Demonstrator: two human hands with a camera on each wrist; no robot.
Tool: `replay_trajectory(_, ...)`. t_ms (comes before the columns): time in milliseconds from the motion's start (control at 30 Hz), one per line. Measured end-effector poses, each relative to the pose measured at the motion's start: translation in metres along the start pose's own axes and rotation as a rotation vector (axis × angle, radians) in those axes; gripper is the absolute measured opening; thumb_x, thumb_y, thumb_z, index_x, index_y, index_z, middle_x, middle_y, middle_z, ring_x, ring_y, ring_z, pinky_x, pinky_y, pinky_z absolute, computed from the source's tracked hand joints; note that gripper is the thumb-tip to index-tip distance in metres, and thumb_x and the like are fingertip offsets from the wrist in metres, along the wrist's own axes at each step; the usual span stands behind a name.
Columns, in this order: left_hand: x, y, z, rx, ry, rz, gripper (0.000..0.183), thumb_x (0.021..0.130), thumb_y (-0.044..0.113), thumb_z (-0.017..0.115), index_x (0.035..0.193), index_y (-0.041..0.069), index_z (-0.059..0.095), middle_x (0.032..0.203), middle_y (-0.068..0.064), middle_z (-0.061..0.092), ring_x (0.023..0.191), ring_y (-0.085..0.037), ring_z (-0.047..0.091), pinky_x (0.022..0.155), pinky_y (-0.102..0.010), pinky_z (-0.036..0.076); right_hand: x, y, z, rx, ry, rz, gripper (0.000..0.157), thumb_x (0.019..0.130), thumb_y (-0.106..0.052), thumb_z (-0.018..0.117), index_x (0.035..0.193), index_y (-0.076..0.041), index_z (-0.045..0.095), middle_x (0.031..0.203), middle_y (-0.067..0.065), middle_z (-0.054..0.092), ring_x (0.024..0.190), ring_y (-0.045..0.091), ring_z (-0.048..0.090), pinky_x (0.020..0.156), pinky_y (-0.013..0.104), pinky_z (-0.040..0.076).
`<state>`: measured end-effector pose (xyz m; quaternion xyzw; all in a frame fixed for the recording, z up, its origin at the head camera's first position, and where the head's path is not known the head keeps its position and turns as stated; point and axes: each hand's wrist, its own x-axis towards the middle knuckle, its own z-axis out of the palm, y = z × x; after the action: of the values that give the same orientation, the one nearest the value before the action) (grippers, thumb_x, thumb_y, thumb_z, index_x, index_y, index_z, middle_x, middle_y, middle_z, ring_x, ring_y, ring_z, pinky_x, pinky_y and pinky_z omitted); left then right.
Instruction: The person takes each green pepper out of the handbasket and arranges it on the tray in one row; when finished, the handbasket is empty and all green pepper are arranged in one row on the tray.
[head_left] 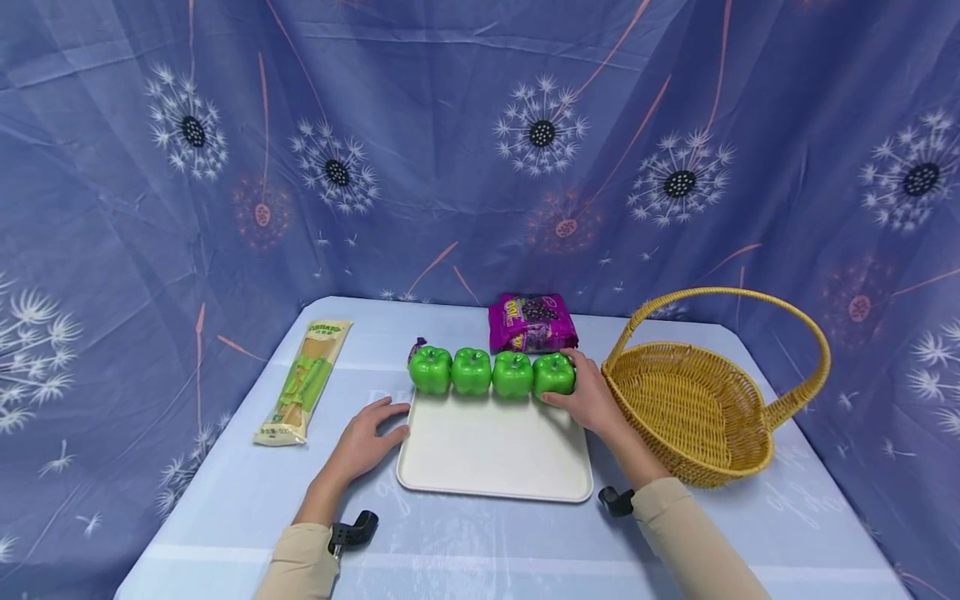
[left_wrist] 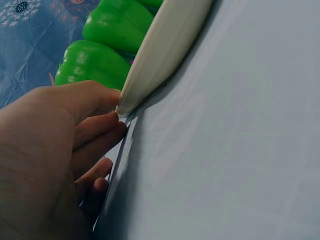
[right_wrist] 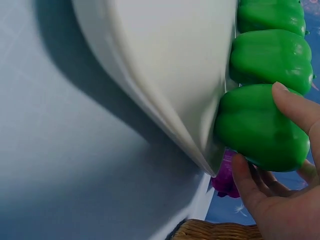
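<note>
A row of several green bell peppers [head_left: 472, 372] stands along the far side of a white tray [head_left: 495, 450]. My right hand [head_left: 588, 392] holds the rightmost bell pepper [right_wrist: 260, 127], thumb on its near side and fingers around its right side. At the tray's left edge is my left hand [head_left: 365, 442], its fingers loosely extended. In the left wrist view, the fingertips [left_wrist: 112, 100] of that hand touch the tray's rim, close to the leftmost pepper [left_wrist: 92, 65].
A wicker basket [head_left: 690, 408] with a tall handle stands right of the tray. Behind the peppers lies a purple snack bag [head_left: 532, 323], with a small purple wrapped piece [head_left: 417, 345] behind the leftmost pepper. A long noodle packet [head_left: 303, 383] lies at the left.
</note>
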<state>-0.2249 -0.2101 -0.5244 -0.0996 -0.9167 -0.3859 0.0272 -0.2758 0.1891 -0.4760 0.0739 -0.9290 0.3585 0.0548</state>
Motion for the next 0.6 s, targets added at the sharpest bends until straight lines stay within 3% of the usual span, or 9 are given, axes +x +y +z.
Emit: replay_trajectory(600,-0.0017,0.0017,-0.0017,-0.008,-0.008,-0.025,0.04,0.091,0.034,0.066,0.128,0.02,0.063,0.144,-0.016,0.044,0.135,-0.038,0.034,0.107,-0.062,0.024,-0.0048,0.0025,0.0041,0.016,0.005,-0.031,0.099,0.074,-0.03,0.084,0.15,-0.012,0.024,0.141,0.025,0.036,0.125,0.044,0.041,0.1,0.061,0.036)
